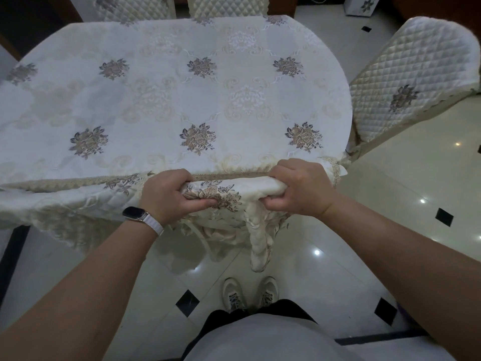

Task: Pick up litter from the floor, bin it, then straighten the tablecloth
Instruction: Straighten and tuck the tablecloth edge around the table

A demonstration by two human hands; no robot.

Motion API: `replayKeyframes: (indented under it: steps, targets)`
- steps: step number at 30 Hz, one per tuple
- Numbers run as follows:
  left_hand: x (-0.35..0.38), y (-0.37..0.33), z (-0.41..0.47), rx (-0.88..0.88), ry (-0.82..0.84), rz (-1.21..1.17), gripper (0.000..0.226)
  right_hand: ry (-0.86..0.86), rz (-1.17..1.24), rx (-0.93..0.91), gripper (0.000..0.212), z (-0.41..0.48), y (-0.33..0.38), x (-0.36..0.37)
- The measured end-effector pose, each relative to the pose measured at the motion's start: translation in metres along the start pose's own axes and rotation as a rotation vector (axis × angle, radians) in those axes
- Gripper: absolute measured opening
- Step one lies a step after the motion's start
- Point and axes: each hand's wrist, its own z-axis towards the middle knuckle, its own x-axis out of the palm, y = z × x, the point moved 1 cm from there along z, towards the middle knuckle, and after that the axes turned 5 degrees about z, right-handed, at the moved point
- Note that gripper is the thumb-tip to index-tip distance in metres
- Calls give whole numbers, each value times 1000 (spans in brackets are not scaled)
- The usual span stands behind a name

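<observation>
A white tablecloth (166, 100) with embroidered flower bunches covers the oval table. Its near edge is bunched into a roll (229, 190) at the table's front rim. My left hand (169, 194), with a watch on the wrist, grips the left end of that roll. My right hand (299, 186) grips the right end. Folds and a twisted strip of cloth (259, 246) hang down below the roll towards the floor. No litter shows on the floor in view.
A quilted chair (406, 82) stands at the table's right end, and two more chair backs (226, 6) stand at the far side. Glossy white floor tiles (390, 183) with small black diamonds lie right and below. My shoes (250, 293) stand close to the table.
</observation>
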Motion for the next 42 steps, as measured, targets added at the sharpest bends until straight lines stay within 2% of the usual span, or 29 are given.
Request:
replayKeyframes:
  steps: [19,30,37,42]
  targets:
    - [8,1,5,22,38,0,81,30,4,6,37,0,-10,6]
    - [19,2,-2,22,95,-7,66,87,-21,28,34,-9,-15,13]
    - [25,6,0,34,105,15,77,113,-23,44,34,-9,-21,17]
    - [29,8,2,46,119,-5,69,120,-27,50,34,-8,-22,20]
